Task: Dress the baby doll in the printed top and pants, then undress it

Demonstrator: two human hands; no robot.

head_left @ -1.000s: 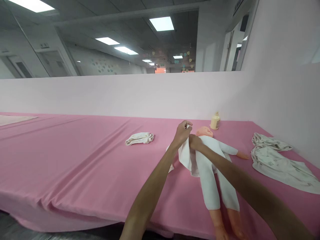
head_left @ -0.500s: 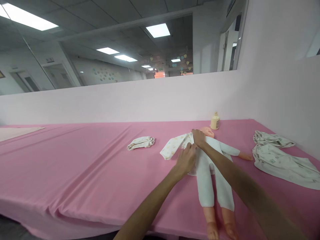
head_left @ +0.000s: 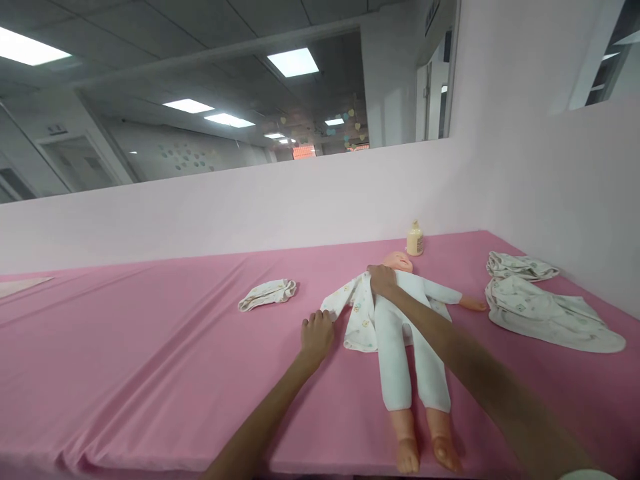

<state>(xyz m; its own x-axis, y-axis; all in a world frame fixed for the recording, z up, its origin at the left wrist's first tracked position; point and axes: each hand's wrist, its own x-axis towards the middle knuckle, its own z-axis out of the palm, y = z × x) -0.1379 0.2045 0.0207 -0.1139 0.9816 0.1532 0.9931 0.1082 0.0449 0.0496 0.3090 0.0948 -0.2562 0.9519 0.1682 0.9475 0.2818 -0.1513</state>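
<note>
A baby doll (head_left: 405,333) in a white suit lies on its back on the pink-covered table (head_left: 150,347), head away from me and bare feet toward me. A patterned baby garment (head_left: 359,317) is spread open under the doll's left side, one sleeve stretched out to the left. My right hand (head_left: 383,280) rests on the doll's chest just below the head and grips the garment at the collar. My left hand (head_left: 317,333) lies on the table with its fingers curled at the end of that sleeve.
A small cream bottle (head_left: 415,239) stands by the wall behind the doll's head. A folded small cloth (head_left: 267,293) lies left of the doll. Two crumpled patterned garments (head_left: 545,313) lie at the right by the pink side wall. The table's front edge runs below my arms.
The garment, held bunched up over the doll a second ago, now lies spread flat beside it. My left hand slid down and left to the sleeve end. My right hand stayed at the chest.
</note>
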